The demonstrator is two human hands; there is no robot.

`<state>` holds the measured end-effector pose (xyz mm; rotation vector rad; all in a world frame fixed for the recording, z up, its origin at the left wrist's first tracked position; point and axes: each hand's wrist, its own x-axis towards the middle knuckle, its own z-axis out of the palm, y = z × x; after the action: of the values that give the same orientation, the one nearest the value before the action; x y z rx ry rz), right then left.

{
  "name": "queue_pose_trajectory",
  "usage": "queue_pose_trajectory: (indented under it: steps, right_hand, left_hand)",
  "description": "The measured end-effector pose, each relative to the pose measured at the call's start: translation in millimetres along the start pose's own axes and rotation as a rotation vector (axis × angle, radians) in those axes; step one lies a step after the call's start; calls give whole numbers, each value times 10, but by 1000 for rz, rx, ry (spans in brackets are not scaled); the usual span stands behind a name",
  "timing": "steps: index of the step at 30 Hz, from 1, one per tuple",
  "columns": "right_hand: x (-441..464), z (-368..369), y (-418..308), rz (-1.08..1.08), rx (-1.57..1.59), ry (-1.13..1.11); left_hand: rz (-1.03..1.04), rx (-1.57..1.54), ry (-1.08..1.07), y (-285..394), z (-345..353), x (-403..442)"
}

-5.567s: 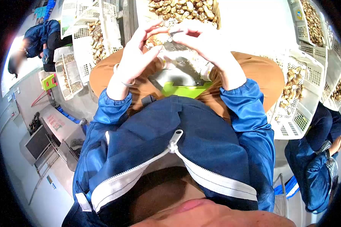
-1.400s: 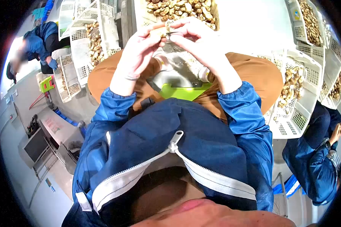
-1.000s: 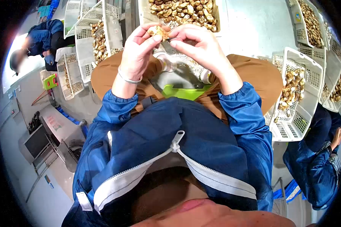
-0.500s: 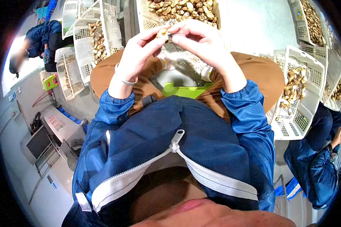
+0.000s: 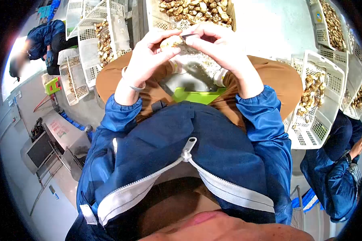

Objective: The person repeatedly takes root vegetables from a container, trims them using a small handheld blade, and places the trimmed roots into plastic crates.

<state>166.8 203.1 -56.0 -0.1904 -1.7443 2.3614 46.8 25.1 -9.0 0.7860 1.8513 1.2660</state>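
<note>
My left hand (image 5: 145, 58) is closed around a pale cream and brown mushroom (image 5: 171, 42), gripped between thumb and fingers. Close beside it, my right hand (image 5: 215, 40) pinches a small knife (image 5: 186, 37); only a short dark part of it shows, at the mushroom's right edge. Whether the blade touches the mushroom I cannot tell. Just beyond both hands stands a white crate (image 5: 152, 16) with many similar mushrooms (image 5: 195, 12) in it. Below my hands, between my knees, small pale bits lie scattered on a grey surface (image 5: 195, 74).
To my right, a tilted white crate (image 5: 330, 106) holds mushrooms, with more filled crates (image 5: 321, 34) behind it. White crates (image 5: 88, 48) also stand at left. One person (image 5: 48, 40) sits far left, another (image 5: 334, 172) at right. A green edge (image 5: 197, 96) lies between my legs.
The mushroom in my left hand has turned and shows a broader pale face. My left fingers have spread wider around it, and more of the dark knife part shows.
</note>
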Motion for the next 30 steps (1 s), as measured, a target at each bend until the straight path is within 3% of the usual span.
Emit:
queue_pose_trajectory:
  steps: [2,3,6,7,10,11,14,19,22,25,27,30]
  right_hand:
    - [6,14,62,-127,-135,-20]
    - [114,0,131,-460,-424,-16]
    - [30,-55,128,-16,-98,-53]
    - [-21,-57,-79,161,-142,18]
    - [22,6,162,-88,22,-6]
    - [56,13,275,-257,-220,11]
    - [-6,-2,-13,154,-93,67]
    - [21,49,157,35,81,-16]
    - [50,69,239,-77,23,37]
    - [12,-2,121,29,39,34]
    - [40,-16,157,-6,49,30]
    - [50,-73,143,219,25,52]
  left_hand:
    - [28,-16,13,13,33,15]
    - [71,203,24,-51,-14,40]
    - [101,300,-8,-111,-38,32]
    - [111,308,-8,-99,-33,34]
    - [174,350,16,-67,-23,46]
    - [210,378,34,-81,-17,48]
    - [149,219,23,-107,17,5]
    - [49,59,95,-95,94,-9]
    - [16,27,89,-66,128,-11]
    - [-54,-257,96,-9,130,-1]
    - [-69,-204,100,-13,82,-4]
    - [-47,-117,129,-12,80,-21]
